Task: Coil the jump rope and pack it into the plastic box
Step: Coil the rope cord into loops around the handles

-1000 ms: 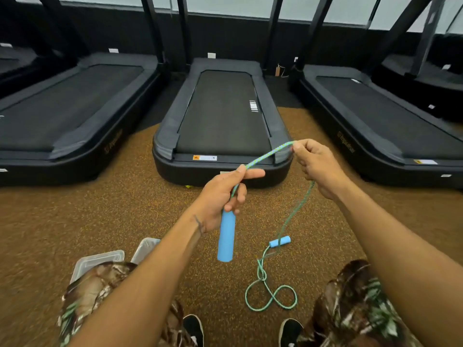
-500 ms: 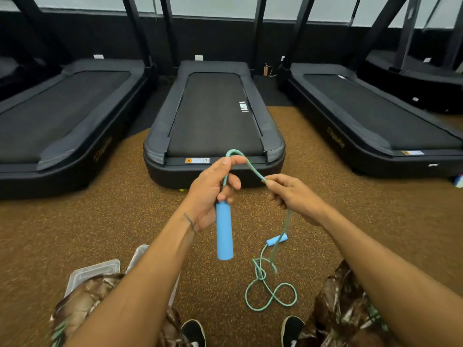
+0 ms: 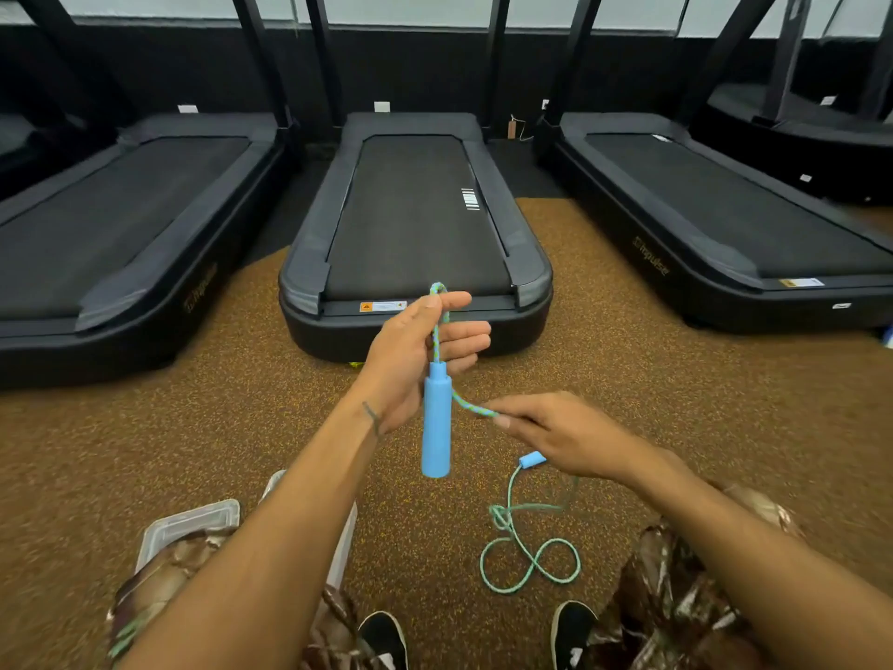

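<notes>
The plastic box stands on the floor at the lower left, mostly hidden behind the left forearm and knee; its inside cannot be seen. A clear lid lies just beside it on its left.

The left hand is raised, and its grip is half closed: the thumb and fingers hold a small loop of the jump rope, and the blue handle hangs straight down from it. The right hand is lower and pinches the rope narrowly just beside the handle.

The rest of the rope lies in loose loops on the floor between the two shoes and the knees, with the second handle under the right hand.

In front, the rear edge of the middle treadmill is near the left hand. Open floor is on both sides of it.
</notes>
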